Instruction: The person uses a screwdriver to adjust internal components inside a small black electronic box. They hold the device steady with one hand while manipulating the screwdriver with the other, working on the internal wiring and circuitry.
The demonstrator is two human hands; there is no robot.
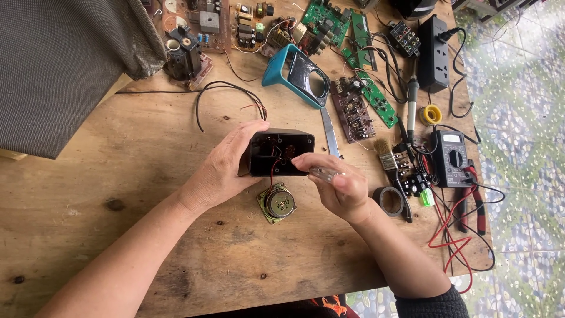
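Observation:
My left hand (226, 165) grips the left side of a small black plastic speaker box (281, 153), open side facing me. My right hand (334, 182) holds a screwdriver with a clear handle (322, 173), its tip pointed into the box. A round speaker driver (278, 202) lies on the wooden table (147, 176) just below the box, joined to it by a thin red wire. Wiring shows inside the box.
A teal and black shell (301, 75) and several circuit boards (353, 106) lie at the back. To the right are a multimeter (452, 158), brush (385, 154), tape roll (389, 200), pliers (477, 206), soldering iron (412, 109), solder spool (431, 114), power strip (434, 52). A grey mesh speaker (59, 65) stands far left.

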